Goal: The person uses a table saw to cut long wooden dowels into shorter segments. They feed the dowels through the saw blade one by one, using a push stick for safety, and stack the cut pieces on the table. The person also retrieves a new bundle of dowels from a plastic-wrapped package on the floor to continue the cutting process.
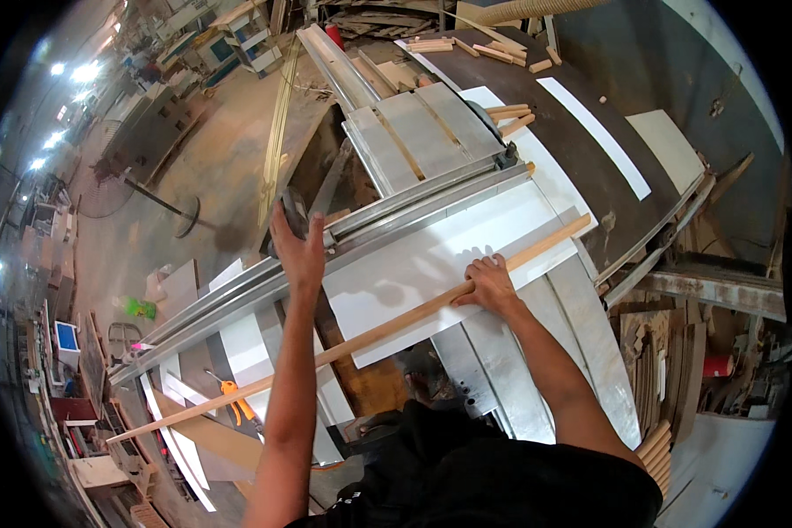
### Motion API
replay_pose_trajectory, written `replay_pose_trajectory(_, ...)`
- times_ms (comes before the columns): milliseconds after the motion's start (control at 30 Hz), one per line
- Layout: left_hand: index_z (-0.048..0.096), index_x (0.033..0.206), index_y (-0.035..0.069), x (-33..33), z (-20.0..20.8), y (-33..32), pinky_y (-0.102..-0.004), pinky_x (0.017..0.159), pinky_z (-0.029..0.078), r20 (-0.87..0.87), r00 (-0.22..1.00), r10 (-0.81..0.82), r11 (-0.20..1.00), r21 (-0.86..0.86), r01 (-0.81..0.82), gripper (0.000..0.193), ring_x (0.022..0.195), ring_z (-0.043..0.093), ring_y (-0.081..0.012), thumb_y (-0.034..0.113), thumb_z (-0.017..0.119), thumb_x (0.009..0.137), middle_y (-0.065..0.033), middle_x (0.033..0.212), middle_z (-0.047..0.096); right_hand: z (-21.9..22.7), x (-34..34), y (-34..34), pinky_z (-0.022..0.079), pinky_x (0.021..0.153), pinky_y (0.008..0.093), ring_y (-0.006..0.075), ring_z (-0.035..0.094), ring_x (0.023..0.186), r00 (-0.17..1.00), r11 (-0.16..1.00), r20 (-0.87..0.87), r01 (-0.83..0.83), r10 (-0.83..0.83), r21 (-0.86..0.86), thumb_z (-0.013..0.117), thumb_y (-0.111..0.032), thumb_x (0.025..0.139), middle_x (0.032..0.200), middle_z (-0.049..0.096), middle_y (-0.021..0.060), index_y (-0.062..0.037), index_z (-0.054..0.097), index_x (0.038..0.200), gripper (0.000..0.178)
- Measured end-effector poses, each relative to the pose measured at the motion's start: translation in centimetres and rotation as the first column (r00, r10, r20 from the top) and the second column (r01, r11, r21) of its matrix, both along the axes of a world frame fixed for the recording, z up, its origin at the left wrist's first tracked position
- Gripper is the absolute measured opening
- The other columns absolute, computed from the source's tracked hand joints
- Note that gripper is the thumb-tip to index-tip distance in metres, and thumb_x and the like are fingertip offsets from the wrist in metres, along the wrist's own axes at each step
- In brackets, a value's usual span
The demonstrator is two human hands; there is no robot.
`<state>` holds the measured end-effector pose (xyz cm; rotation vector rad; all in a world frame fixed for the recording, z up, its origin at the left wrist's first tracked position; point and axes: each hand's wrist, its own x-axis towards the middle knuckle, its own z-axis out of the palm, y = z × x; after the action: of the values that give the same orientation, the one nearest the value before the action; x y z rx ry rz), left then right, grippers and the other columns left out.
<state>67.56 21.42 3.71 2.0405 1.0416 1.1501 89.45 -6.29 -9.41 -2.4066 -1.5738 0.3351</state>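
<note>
A long, narrow wooden strip (pixel 387 321) lies slantwise across a white board (pixel 440 255) on the metal saw table, its near-left end reaching out past my left forearm. My right hand (pixel 493 286) is closed over the strip right of its middle, fingers curled on the far side and thumb on the near side. Farther left, my left hand (pixel 299 251) is raised at the metal fence rail (pixel 387 220), thumb and fingers spread beside a dark block (pixel 296 207). Whether it presses on that block I cannot tell.
A slotted metal table section (pixel 422 132) lies beyond the rail. Short wooden pieces (pixel 493 51) and a white strip (pixel 594 136) rest on the dark table at the back right. An orange air gun (pixel 236 400) lies at left, and a floor fan (pixel 106 176) stands beyond.
</note>
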Motion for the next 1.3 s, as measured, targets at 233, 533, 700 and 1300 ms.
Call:
replay_pose_trajectory(233, 0.049, 0.143, 0.008, 0.9, -8.0, -9.8, -0.0536, 0.118, 0.026, -0.666, 0.598, -0.446, 0.794, 0.014, 0.607, 0.081, 0.14, 0.038, -0.0379, 0.042, 0.081, 0.077, -0.0198, 0.149, 0.043, 3.1, 3.5, 5.3, 0.053, 0.082, 0.041, 0.0328, 0.07, 0.089, 0.985, 0.956, -0.174, -0.058, 0.008, -0.287, 0.078, -0.074, 0.062, 0.085, 0.073, 0.015, -0.0074, 0.075, 0.09, 0.072)
replay_pose_trajectory(533, 0.064, 0.123, 0.013, -2.1, -15.2, -5.6, -0.0571, 0.106, 0.034, -0.736, 0.641, -0.219, 0.75, 0.294, 0.593, 0.035, 0.128, 0.048, -0.0303, 0.02, 0.066, 0.09, -0.0099, 0.133, 0.053, -0.4, 3.9, 5.3, 0.047, 0.094, 0.0464, 0.0356, 0.061, 0.101, 0.98, 0.89, 0.035, 0.162, -0.196, 0.427, 0.079, -0.037, 0.075, 0.1, 0.069, 0.0159, -0.0061, 0.076, 0.096, 0.037)
replay_pose_trajectory(700, 0.058, 0.134, 0.018, -2.8, -14.4, -1.8, -0.0607, 0.114, 0.027, -0.805, 0.582, -0.115, 0.753, 0.312, 0.579, 0.046, 0.145, 0.033, -0.0326, 0.025, 0.069, 0.09, -0.0133, 0.153, 0.035, -3.7, 8.4, 6.7, 0.058, 0.068, 0.0468, 0.0352, 0.071, 0.075, 0.414, 0.351, -0.481, 0.91, -0.773, 0.219, 0.068, -0.03, 0.089, 0.083, 0.069, 0.0224, 0.0039, 0.051, 0.127, 0.054)
replay_pose_trajectory(1300, 0.047, 0.137, -0.002, 5.0, -11.9, -0.8, -0.0479, 0.103, 0.038, -0.721, 0.677, -0.147, 0.905, 0.178, 0.387, 0.079, 0.115, 0.049, -0.0355, 0.038, 0.08, 0.078, -0.0176, 0.123, 0.051, -4.4, 10.9, 12.7, 0.056, 0.081, 0.0514, 0.0459, 0.069, 0.086, 0.364, 0.242, -0.474, 0.923, -0.802, 0.298, 0.065, -0.019, 0.084, 0.088, 0.071, 0.0245, -0.0021, 0.061, 0.097, 0.022)
